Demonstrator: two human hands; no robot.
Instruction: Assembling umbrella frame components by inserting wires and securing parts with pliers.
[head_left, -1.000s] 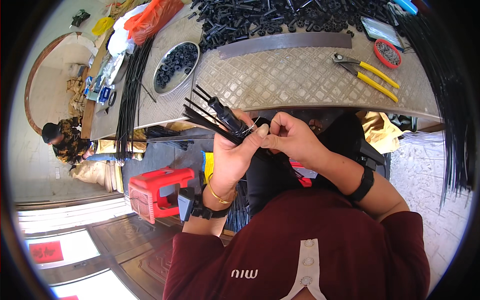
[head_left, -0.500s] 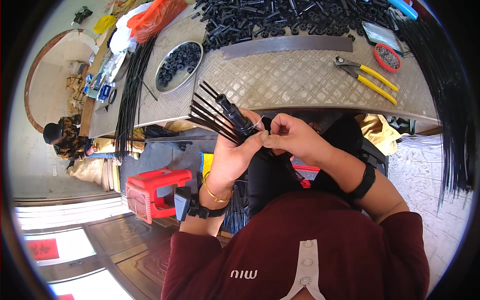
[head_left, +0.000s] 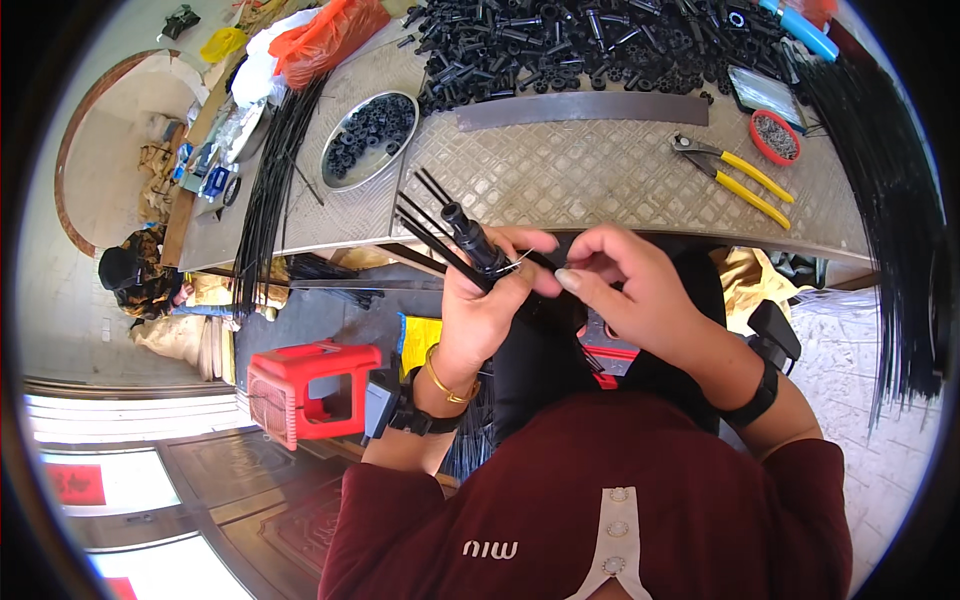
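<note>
My left hand [head_left: 482, 310] is wrapped round a black plastic tube [head_left: 467, 232] with a stepped, narrower top. Several thin black rods [head_left: 437, 240] stick out beside the tube, pointing up and to the left. A thin silvery wire [head_left: 516, 264] crosses the lower part of the tube, its loose ends standing out near my left thumb. Just to the right, my right hand [head_left: 625, 278] has its fingers curled and its thumb tip close to a dark, narrow piece between the hands. Whatever lies in its fingers is too dark to make out.
On the table [head_left: 560, 160] lie yellow-handled cutting pliers [head_left: 735, 180], a red bowl of small metal pieces [head_left: 775, 137], a flat metal strip [head_left: 585, 110] and an oval dish of black rings [head_left: 370, 140]. Black parts [head_left: 570, 50] heap behind. A red plastic stool [head_left: 318, 390] stands left.
My right hand has drawn away to the right from my left thumb, which it met before. The rods stand closer together, and the wire's loose ends now show.
</note>
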